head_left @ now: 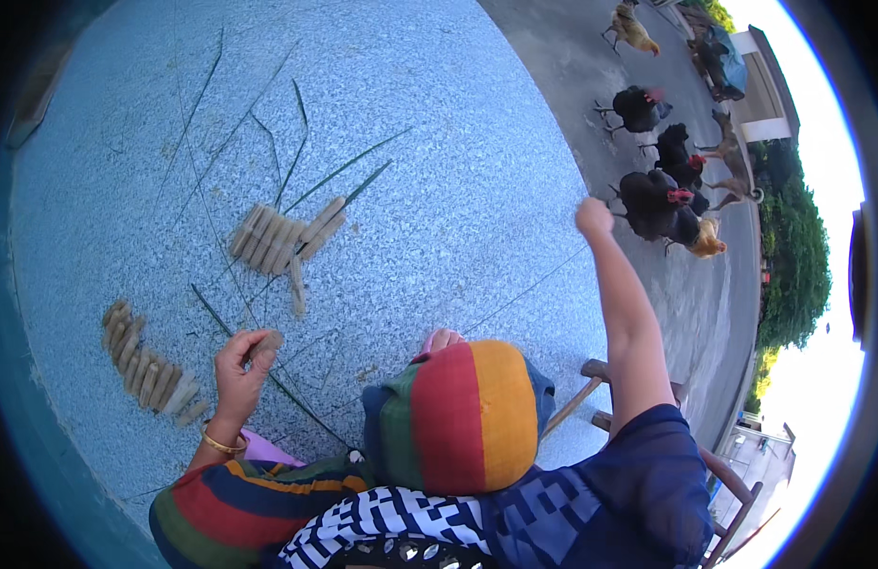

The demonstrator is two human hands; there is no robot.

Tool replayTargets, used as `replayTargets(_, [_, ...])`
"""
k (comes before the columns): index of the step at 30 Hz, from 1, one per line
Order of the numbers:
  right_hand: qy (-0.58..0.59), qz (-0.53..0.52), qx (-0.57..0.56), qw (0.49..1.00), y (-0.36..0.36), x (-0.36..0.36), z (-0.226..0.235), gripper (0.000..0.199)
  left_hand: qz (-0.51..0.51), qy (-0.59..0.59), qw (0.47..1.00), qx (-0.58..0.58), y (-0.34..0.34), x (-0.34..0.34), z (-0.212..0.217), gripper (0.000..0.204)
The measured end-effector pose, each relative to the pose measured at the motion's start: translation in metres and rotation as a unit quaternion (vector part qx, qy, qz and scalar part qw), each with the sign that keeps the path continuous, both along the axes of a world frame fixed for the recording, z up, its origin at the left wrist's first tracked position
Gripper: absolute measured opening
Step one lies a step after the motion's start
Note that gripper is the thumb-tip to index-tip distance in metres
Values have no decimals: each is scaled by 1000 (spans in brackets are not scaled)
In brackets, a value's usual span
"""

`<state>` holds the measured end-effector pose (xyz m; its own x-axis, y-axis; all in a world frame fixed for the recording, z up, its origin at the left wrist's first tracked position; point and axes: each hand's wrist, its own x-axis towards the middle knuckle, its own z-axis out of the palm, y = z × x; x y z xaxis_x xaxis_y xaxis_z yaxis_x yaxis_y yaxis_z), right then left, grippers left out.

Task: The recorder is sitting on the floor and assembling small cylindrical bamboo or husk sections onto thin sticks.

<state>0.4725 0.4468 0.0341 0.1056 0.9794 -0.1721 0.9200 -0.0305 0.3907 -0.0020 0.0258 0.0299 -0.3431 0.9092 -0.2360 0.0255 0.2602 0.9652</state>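
Head view: the left hand [241, 365] pinches a small tan bundle [266, 343] between thumb and fingers, just above the blue stone floor [439, 123]. The right hand [594, 217] is a closed fist raised toward the floor's right edge, pulling a thin strand [524, 289]. More bundles [282, 239] and grass blades [339, 173] lie mid-floor; chickens [659, 204] stand beyond.

Far right: chickens [659, 199] on grey pavement [572, 57]. Near right: wooden chair [733, 484]. Trees [794, 266] beyond.
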Motion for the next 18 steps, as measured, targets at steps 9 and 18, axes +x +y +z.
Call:
replayTargets(9, [553,301,-351,693,-190,-276,2,22,-34,-184,979,-83,2,12,-12,24])
replayTargets(18, [551,464,-352,597,-258,-339,15,25,10,-173,983,-64,-10,8,-4,32])
